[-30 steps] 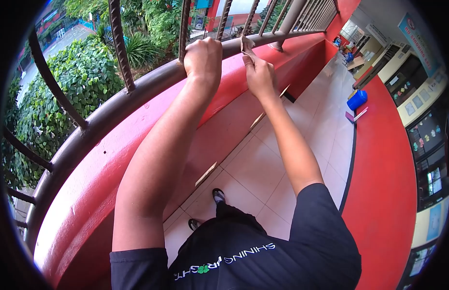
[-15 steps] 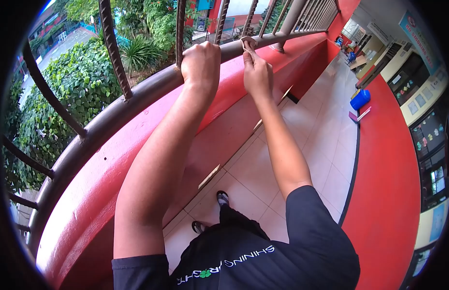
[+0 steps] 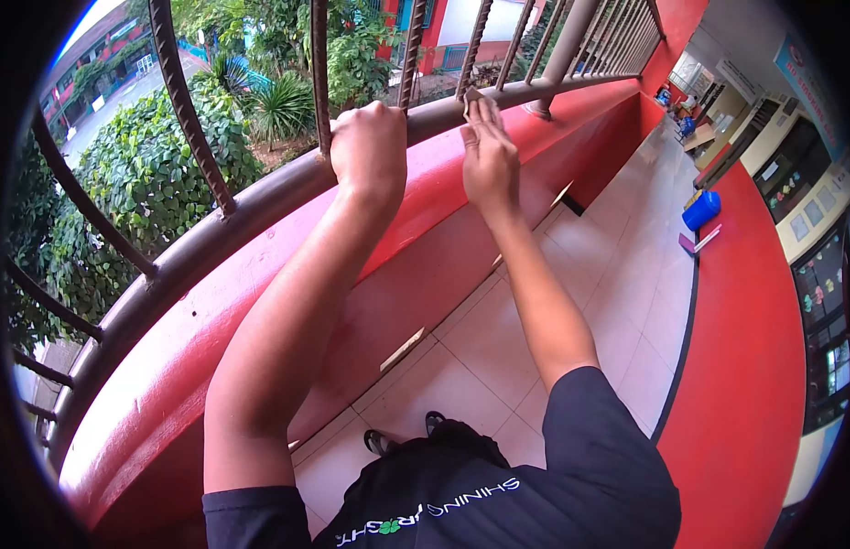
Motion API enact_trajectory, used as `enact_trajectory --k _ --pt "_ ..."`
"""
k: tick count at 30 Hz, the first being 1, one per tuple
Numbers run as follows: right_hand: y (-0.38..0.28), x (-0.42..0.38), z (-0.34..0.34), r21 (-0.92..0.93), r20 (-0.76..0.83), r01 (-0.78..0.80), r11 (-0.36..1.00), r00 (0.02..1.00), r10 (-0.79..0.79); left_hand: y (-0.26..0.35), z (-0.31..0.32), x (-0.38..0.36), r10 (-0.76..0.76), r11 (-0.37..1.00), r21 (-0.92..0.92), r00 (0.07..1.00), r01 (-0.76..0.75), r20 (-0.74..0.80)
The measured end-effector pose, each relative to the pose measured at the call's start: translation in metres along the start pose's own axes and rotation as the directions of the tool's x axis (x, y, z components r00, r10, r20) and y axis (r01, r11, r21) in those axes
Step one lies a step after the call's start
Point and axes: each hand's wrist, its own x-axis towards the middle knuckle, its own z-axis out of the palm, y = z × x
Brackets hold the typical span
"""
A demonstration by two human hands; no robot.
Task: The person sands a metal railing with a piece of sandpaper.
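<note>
- My left hand (image 3: 368, 146) is a closed fist wrapped round the foot of a bar (image 3: 320, 73), right where it meets the rail (image 3: 214, 233).
- My right hand (image 3: 490, 157) is raised beside it, fingers (image 3: 487, 112) stretched up and nearly flat, pressing a small brownish scrap (image 3: 471, 97) against the rail's top edge. It looks like sandpaper, but I cannot tell for sure.
- That hand is not clenched: the scrap sits pinned between fingertips and rail, only its upper corner showing above them.
- The 2 hands are near each other but apart, with a stretch of bare rail between them.
- The rail is dark brown and curves along the top of a red wall (image 3: 168, 366), with twisted bars rising from it.
- Beyond the bars I see green shrubs (image 3: 141, 174) below.
- Under my arms lies the tiled floor (image 3: 498, 320), with my shoes (image 3: 381, 443) just visible above my black shirt (image 3: 498, 494).
- Well away to the right, a blue bucket (image 3: 701, 209) stands on the floor by another red wall.
</note>
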Motion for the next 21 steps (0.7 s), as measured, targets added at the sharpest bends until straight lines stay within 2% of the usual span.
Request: enact_trajectory --k 1,2,3,4,6,7,8,9,11,12,14,15,16,18,19,20,21 --pt "-0.020 -0.005 -0.004 0.273 0.024 0.048 0.961 0.998 -0.057 0.001 -0.001 0.001 -0.008 1.000 -0.018 1.000 0.008 0.006" --pt "-0.036 -0.009 -0.008 0.529 0.034 0.082 0.845 0.992 -0.118 0.001 -0.003 0.001 -0.016 0.999 -0.033 1.000 0.016 0.013" --pt "-0.041 -0.011 -0.014 0.584 0.077 0.093 0.807 0.983 -0.169 0.000 -0.003 0.000 -0.028 0.999 -0.020 0.999 0.028 0.016" --pt "-0.027 -0.004 -0.009 0.598 0.078 0.093 0.796 0.982 -0.173 0.000 -0.004 -0.001 -0.005 1.000 -0.005 1.000 0.005 0.006" --pt "0.005 0.015 -0.003 0.497 0.134 -0.075 0.865 0.991 0.009 -0.001 -0.006 -0.003 0.028 0.999 0.025 1.000 -0.028 -0.012" --pt "0.003 0.012 -0.002 0.545 0.140 -0.089 0.834 0.990 0.015 0.000 -0.006 -0.004 0.030 0.999 0.029 1.000 -0.030 -0.007" --pt "-0.009 0.001 0.000 0.546 0.088 0.022 0.837 0.993 -0.083 0.000 -0.007 -0.003 0.030 0.999 0.033 0.999 -0.030 -0.011" --pt "-0.017 -0.005 -0.008 0.558 0.081 0.029 0.829 0.993 -0.089 0.001 -0.010 -0.003 0.020 0.999 0.045 1.000 -0.020 -0.017" --pt "-0.027 -0.014 -0.020 0.503 0.187 0.127 0.855 0.950 -0.251 0.003 -0.012 -0.005 0.038 0.995 0.098 0.999 -0.036 -0.018" --pt "-0.015 -0.010 -0.013 0.513 0.185 0.125 0.850 0.950 -0.251 0.003 -0.012 -0.004 0.034 0.994 0.107 0.999 -0.032 -0.014" --pt "0.016 0.003 0.003 0.207 0.112 -0.047 0.977 0.993 0.024 0.003 -0.009 -0.003 -0.010 0.996 0.094 1.000 0.007 0.028" --pt "0.004 0.002 -0.004 0.227 0.160 -0.045 0.973 0.987 0.009 0.002 -0.008 -0.002 -0.001 0.995 0.099 0.999 -0.003 0.036" --pt "-0.012 -0.007 -0.010 0.335 0.171 -0.017 0.942 0.984 -0.043 0.001 -0.007 0.000 -0.007 0.995 0.103 0.999 0.004 0.034" --pt "-0.027 -0.019 -0.015 0.365 0.149 0.111 0.924 0.973 -0.176 0.001 -0.006 -0.003 -0.005 0.995 0.097 1.000 0.002 0.022" --pt "-0.016 -0.016 -0.016 0.499 0.149 0.073 0.864 0.975 -0.168 0.001 -0.009 -0.007 0.053 0.991 0.120 0.998 -0.055 0.017" --pt "-0.002 -0.009 -0.010 0.505 0.151 0.074 0.860 0.973 -0.172 -0.003 -0.012 -0.010 0.046 0.991 0.123 0.999 -0.048 0.020" --pt "0.013 -0.002 0.002 0.497 0.134 -0.043 0.867 0.991 -0.028 -0.010 -0.017 -0.015 0.244 0.956 0.188 0.965 -0.223 -0.098"
